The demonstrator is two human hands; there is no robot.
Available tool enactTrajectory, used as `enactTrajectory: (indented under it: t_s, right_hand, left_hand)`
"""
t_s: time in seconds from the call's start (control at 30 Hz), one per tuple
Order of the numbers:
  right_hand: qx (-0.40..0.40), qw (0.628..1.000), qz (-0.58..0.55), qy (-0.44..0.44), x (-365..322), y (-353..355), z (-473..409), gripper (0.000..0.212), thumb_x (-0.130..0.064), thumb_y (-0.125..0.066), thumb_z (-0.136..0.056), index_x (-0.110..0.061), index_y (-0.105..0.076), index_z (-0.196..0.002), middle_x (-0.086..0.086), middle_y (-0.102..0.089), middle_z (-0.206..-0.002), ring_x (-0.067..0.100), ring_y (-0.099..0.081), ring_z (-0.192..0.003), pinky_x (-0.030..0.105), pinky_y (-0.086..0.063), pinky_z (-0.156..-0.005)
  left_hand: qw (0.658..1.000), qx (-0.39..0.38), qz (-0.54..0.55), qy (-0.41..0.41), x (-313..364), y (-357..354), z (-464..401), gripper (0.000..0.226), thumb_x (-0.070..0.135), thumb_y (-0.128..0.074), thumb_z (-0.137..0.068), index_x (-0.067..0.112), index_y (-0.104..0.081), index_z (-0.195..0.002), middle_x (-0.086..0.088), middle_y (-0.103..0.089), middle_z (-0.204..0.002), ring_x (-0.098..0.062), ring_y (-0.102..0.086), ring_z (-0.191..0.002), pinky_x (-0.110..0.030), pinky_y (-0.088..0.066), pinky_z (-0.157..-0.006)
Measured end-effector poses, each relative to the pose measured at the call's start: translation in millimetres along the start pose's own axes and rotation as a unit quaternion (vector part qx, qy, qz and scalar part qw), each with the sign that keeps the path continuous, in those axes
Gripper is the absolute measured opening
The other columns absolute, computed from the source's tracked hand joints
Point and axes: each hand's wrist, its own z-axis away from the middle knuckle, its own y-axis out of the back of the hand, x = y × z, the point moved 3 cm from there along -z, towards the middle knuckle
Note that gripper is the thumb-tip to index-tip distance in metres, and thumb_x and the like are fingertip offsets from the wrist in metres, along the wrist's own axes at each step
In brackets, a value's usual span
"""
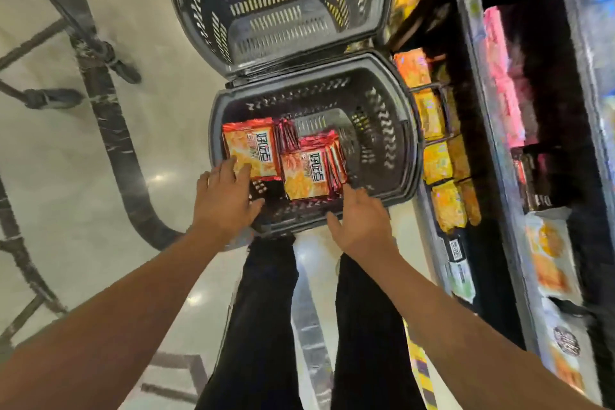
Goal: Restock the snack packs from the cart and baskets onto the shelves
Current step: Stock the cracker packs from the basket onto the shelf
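A dark plastic basket [392, 116] stands on the floor right in front of my legs. It holds several orange-and-red snack packs: one pack [250, 151] lies at the left, a stack [307, 173] sits in the middle. My left hand [223, 200] reaches over the near rim with straight fingers, its fingertips touching the lower edge of the left pack. My right hand [361, 220] hovers over the near rim just below the stack, fingers spread and holding nothing.
A second dark basket [196, 20] with nothing in it stands beyond the first. Shelves [479, 150] on the right carry yellow, orange and pink snack packs. A dark metal cart frame [100, 53] crosses the pale glossy floor on the left.
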Motion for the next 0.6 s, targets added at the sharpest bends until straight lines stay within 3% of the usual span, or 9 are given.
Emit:
enactTrajectory:
  t_s: [0.07,0.2,0.3,0.4,0.5,0.6]
  right_hand:
    - [0.018,1.0,-0.016,-0.017,-1.6,-32.0,-24.2,0.068,-0.05,-0.053,-0.091,-0.002,-0.052,-0.139,0.019,-0.066,-0.116,0.041,-0.064,-0.102,0.047,-0.051,-0.09]
    - [-0.014,0.996,-0.011,-0.087,-10.3,-77.9,-66.7,0.079,-0.054,-0.058,-0.092,-0.004,-0.038,-0.15,0.02,-0.051,-0.146,0.048,-0.048,-0.129,0.058,-0.037,-0.112]
    - [-0.03,0.989,-0.025,-0.141,-14.4,-100.1,-91.8,0.085,-0.06,-0.058,-0.092,-0.008,-0.029,-0.153,0.018,-0.049,-0.147,0.044,-0.042,-0.135,0.06,-0.028,-0.116]
    - [-0.037,0.982,-0.032,-0.182,-16.0,-109.8,-107.5,0.092,-0.064,-0.06,-0.09,-0.009,-0.026,-0.155,0.017,-0.05,-0.146,0.042,-0.043,-0.136,0.06,-0.023,-0.116]
    - [-0.04,0.977,-0.046,-0.206,-12.6,-115.7,-117.5,0.083,-0.062,-0.064,-0.09,-0.01,-0.037,-0.15,0.015,-0.053,-0.143,0.039,-0.044,-0.134,0.057,-0.026,-0.113]
    - [-0.037,0.974,-0.078,-0.211,-7.7,-112.6,-124.0,0.056,-0.056,-0.068,-0.09,-0.016,-0.06,-0.129,0.01,-0.062,-0.131,0.035,-0.047,-0.128,0.051,-0.029,-0.11]
  left_hand:
    - [1.0,0.003,0.002,-0.011,-12.7,-11.9,-28.8,0.079,0.046,-0.074,-0.086,0.01,-0.04,-0.148,-0.022,-0.042,-0.15,-0.043,-0.042,-0.137,-0.061,-0.036,-0.109]
    - [0.999,0.009,0.002,-0.045,-26.4,-33.0,-80.9,0.082,0.036,-0.079,-0.083,0.007,-0.038,-0.148,-0.023,-0.037,-0.152,-0.044,-0.04,-0.137,-0.062,-0.038,-0.106]
    - [0.997,0.01,0.002,-0.075,-35.2,-47.1,-110.5,0.091,0.037,-0.086,-0.077,0.006,-0.037,-0.148,-0.025,-0.035,-0.153,-0.045,-0.035,-0.141,-0.063,-0.038,-0.109]
    - [0.997,0.008,-0.003,-0.082,-42.1,-55.9,-125.5,0.105,0.042,-0.086,-0.077,0.007,-0.025,-0.156,-0.027,-0.02,-0.162,-0.045,-0.023,-0.149,-0.06,-0.031,-0.116]
    - [0.998,-0.003,0.0,-0.056,-47.2,-59.3,-135.7,0.109,0.04,-0.083,-0.082,0.011,-0.014,-0.161,-0.026,-0.012,-0.166,-0.046,-0.022,-0.15,-0.056,-0.029,-0.119]
    - [0.998,0.012,-0.029,-0.049,-50.2,-56.2,-146.2,0.101,0.04,-0.078,-0.086,0.007,-0.018,-0.16,-0.03,-0.038,-0.152,-0.049,-0.041,-0.135,-0.057,-0.038,-0.111]
